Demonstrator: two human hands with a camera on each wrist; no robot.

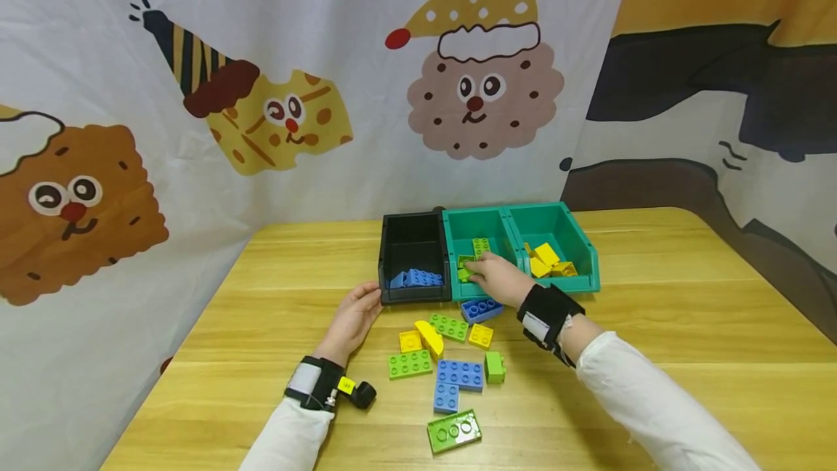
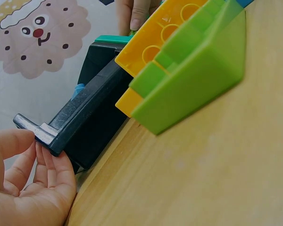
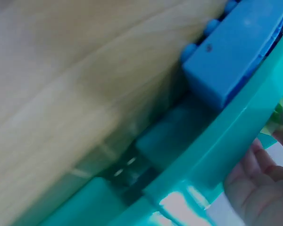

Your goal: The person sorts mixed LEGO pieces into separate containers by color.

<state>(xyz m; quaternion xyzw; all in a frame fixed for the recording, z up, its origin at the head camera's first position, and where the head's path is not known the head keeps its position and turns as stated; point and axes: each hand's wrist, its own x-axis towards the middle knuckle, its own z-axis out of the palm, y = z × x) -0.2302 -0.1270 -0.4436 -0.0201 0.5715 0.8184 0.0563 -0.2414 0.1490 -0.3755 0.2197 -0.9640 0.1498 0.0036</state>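
My left hand [image 1: 351, 320] grips the front left corner of a black bin [image 1: 415, 296], thumb on its lip and fingers below, as the left wrist view shows. Blue bricks [image 1: 421, 278] lie inside that bin. Reaching over the front wall of the middle teal bin [image 1: 474, 219], my right hand [image 1: 502, 278] pinches a light green brick [image 1: 465, 274] low in the bin. Another green brick [image 1: 481, 246] lies deeper in there. In the right wrist view, the fingers [image 3: 254, 176] curl behind the bin's front rim and partly hide the green piece.
Yellow bricks [image 1: 551, 260] fill part of the right teal bin [image 1: 582, 283]. On the wooden table [image 1: 261, 384], before the bins, lie several loose bricks: a dark blue brick [image 1: 482, 310] against the middle bin, green bricks [image 1: 410, 365], yellow bricks [image 1: 480, 336] and light blue bricks [image 1: 461, 375].
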